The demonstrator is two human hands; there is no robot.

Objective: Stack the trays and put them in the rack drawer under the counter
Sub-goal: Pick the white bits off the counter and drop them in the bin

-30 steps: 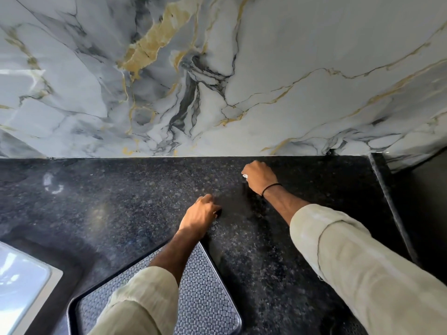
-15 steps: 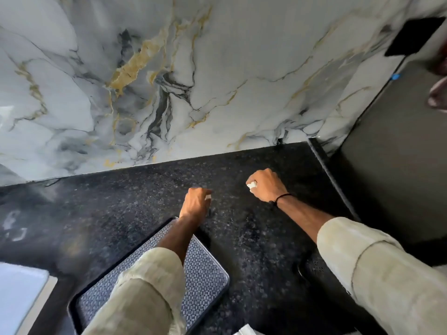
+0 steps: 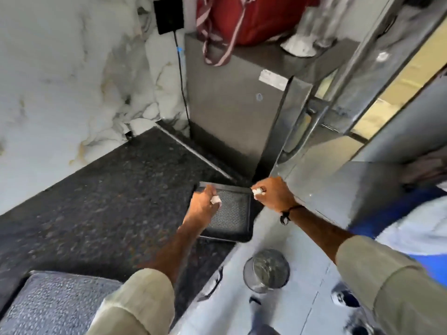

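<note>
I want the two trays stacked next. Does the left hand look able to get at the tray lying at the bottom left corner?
Probably yes. The left hand is at the small dark tray, and only bare counter lies between it and the patterned tray; nothing blocks the way back.

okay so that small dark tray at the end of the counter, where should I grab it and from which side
Grip the small tray by its raised rim at the two far corners, one hand per side, coming from above. It lies flat on the counter, so only the rim offers purchase. The left hand and right hand are already there.
</note>
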